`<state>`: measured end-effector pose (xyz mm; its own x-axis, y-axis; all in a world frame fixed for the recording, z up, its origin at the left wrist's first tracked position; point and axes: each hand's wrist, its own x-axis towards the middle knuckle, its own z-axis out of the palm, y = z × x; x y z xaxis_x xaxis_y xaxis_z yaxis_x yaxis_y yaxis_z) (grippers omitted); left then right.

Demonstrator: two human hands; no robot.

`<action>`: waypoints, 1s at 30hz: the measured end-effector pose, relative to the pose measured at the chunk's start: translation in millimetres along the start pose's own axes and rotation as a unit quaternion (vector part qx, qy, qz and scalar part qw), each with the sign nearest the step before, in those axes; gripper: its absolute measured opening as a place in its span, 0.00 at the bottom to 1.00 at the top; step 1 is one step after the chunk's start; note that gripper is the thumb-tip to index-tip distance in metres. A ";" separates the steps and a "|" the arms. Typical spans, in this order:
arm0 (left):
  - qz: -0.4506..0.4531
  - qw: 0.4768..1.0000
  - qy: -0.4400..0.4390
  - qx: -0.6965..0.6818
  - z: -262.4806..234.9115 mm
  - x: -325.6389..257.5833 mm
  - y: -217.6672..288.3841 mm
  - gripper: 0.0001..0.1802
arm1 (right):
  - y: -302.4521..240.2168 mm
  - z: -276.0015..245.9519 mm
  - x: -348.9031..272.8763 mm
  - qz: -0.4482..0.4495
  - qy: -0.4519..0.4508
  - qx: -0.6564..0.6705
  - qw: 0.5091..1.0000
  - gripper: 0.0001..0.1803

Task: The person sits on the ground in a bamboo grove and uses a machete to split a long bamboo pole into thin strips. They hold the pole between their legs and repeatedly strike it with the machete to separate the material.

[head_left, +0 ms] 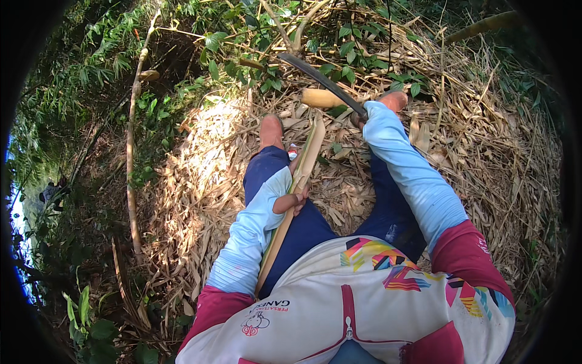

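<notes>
My left hand (290,202) is closed around a long split length of bamboo (310,151), pale on its inner face with a green edge. The piece slants from beside my left hip up past my left knee, its far tip lying between my feet. In my right hand (359,120), mostly hidden by the light blue sleeve, is the handle of a machete (321,77). Its dark blade points away and to the left, clear of the split bamboo. Just beyond the far tip lies a short yellowish bamboo section (321,98), close to the blade.
Dry bamboo leaves (200,176) cover the ground around my brown boots (271,130). A thin upright stem (132,151) stands to the left. Green plants (348,51) and branches grow at the far side, and a thick pale stalk (482,27) leans at the far right.
</notes>
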<state>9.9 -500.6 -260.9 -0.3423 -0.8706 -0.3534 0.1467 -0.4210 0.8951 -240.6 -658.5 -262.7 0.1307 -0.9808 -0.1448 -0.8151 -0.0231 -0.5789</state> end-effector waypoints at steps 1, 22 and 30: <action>0.004 1.000 -0.002 -0.003 -0.9 -0.1 1.5 0.49 | 2.1 -9.6 2.4 0.006 0.019 0.006 1.000 0.13; 0.001 1.000 0.003 0.018 -7.5 14.9 -7.0 0.48 | -33.2 26.8 -77.3 -0.299 0.010 -0.088 0.950 0.07; 0.025 0.997 0.048 0.059 5.9 12.1 -0.9 0.47 | -32.4 35.7 -73.9 -0.326 0.003 -0.069 0.943 0.06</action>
<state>0.1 -509.3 -264.4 -0.2456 -0.9123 -0.3276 0.0480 -0.3490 0.9359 -203.7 -578.3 -261.9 0.6262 -0.7507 0.2105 -0.6286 -0.6458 -0.4333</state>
